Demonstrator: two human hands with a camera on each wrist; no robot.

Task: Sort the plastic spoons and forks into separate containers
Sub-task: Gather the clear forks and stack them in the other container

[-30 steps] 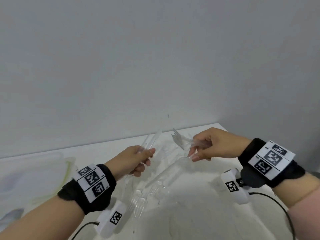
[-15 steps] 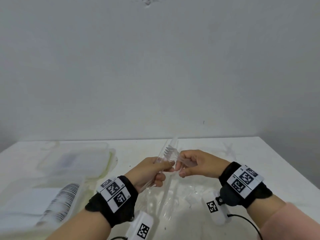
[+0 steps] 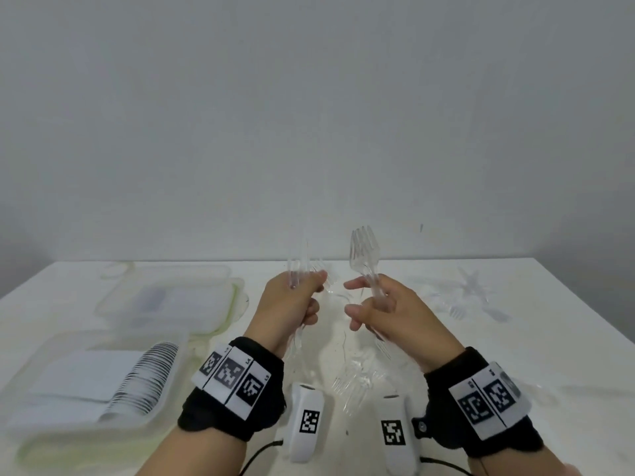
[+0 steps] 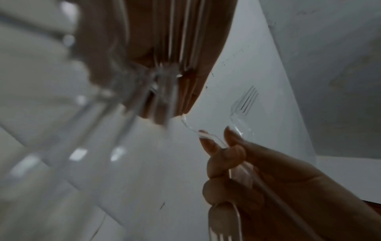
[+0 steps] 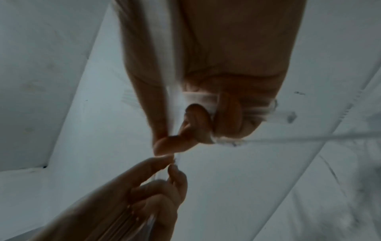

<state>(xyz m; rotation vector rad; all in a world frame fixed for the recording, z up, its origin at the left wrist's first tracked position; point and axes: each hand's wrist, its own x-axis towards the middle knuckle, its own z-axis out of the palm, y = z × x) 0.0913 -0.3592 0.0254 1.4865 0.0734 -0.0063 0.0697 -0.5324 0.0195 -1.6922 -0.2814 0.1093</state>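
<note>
Gripping a bundle of clear cutlery (image 3: pixel 299 269) upright, left hand (image 3: pixel 292 310) fingers curled round it; right hand (image 3: pixel 388 314) fingers curled round clear forks (image 3: pixel 365 252), tines up.

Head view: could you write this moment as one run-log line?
left hand: grips clear cutlery bundle | right hand: grips clear plastic forks, tines up | loose forks: on table

You face a plain grey-white wall (image 3: pixel 309 115) that fills the upper part of the head view, evenly and softly lit, with a few small dark specks on it. Its right end turns a corner into shadow. Against its foot runs the far edge of a white table (image 3: pixel 536 341); its far right corner shows.
</note>
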